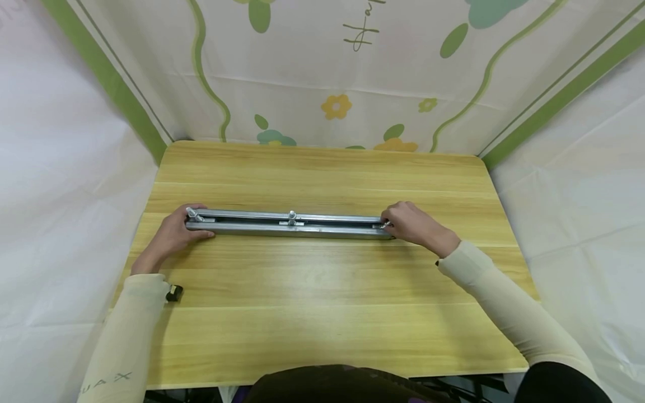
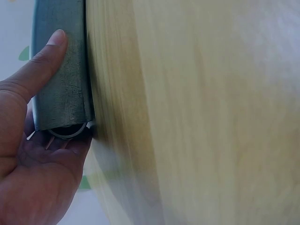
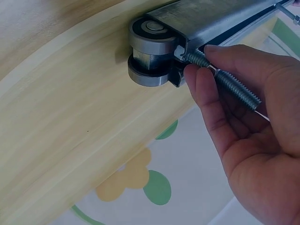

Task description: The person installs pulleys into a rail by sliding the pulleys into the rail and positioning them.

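Observation:
A long metal channel rail (image 1: 252, 228) lies across the wooden table, its slot facing up. Around its left end my left hand (image 1: 173, 232) holds on; in the left wrist view the thumb (image 2: 51, 54) presses along one side and the fingers reach past the open end, where a curved rim shows. At the opposite end my right hand (image 1: 418, 224) pinches a threaded bolt (image 3: 239, 89) that sticks out of the slot. Beside that bolt, a pair of bearing wheels (image 3: 152, 44) protrudes from the rail's end. Other bolts rise from the slot, one mid-rail (image 1: 292, 218) and one at the left end (image 1: 193, 214).
The wooden table (image 1: 312, 313) has its far edge against a white printed cloth (image 1: 292, 56). White cloth walls (image 1: 65, 184) stand at both sides. The person's body is at the near edge.

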`<state>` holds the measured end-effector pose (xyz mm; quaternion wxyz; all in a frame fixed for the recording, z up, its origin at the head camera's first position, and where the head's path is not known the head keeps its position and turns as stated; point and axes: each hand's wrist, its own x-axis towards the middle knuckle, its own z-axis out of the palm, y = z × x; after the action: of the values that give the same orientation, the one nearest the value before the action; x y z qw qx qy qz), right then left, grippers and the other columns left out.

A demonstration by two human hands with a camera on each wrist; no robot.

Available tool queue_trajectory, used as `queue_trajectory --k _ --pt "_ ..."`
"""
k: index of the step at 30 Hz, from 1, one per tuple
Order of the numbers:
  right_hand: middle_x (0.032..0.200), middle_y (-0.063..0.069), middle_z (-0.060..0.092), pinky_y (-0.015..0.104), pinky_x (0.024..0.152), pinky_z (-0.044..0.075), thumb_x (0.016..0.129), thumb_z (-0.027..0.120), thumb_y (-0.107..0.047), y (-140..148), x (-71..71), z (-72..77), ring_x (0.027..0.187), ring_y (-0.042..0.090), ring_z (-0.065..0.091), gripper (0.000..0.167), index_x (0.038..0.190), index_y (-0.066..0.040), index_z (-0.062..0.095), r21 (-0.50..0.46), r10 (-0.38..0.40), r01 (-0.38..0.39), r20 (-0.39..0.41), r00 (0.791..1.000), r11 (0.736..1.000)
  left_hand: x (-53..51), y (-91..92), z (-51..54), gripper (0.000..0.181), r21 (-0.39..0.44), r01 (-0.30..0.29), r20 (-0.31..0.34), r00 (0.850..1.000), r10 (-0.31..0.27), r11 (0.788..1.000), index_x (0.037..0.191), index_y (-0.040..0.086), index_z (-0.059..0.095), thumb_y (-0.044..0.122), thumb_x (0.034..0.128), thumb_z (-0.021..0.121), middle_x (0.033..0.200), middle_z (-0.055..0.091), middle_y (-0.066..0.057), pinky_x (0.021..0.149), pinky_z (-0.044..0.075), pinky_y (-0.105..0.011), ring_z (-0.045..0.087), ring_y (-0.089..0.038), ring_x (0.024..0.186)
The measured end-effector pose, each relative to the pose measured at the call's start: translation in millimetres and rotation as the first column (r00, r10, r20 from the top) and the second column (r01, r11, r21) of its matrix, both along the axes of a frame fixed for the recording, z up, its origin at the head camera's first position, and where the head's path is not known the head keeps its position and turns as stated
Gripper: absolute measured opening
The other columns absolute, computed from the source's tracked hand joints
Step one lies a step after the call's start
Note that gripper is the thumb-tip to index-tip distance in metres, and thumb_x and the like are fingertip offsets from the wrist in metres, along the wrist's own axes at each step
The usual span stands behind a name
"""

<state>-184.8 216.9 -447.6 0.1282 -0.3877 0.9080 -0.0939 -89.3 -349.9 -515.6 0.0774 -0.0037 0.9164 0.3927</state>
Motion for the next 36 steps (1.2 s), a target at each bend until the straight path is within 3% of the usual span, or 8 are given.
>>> queue_trajectory --k 36 --pt "0.089 0.01 0.076 0.03 0.059 0.054 0.093 0.08 -0.002 -21 3.7 -1.5 0.064 0.01 0.059 0.005 0.094 0.0 0.077 -0.022 0.023 -0.024 -0.039 0.999 0.999 2.0 0.5 0.2 0.07 0.002 -0.012 0.012 1.0 0.012 1.0 0.145 0.001 0.053 0.02 0.0885 0.089 0.138 0.057 -0.032 0.104 0.041 -0.062 0.055 -0.046 0.121"
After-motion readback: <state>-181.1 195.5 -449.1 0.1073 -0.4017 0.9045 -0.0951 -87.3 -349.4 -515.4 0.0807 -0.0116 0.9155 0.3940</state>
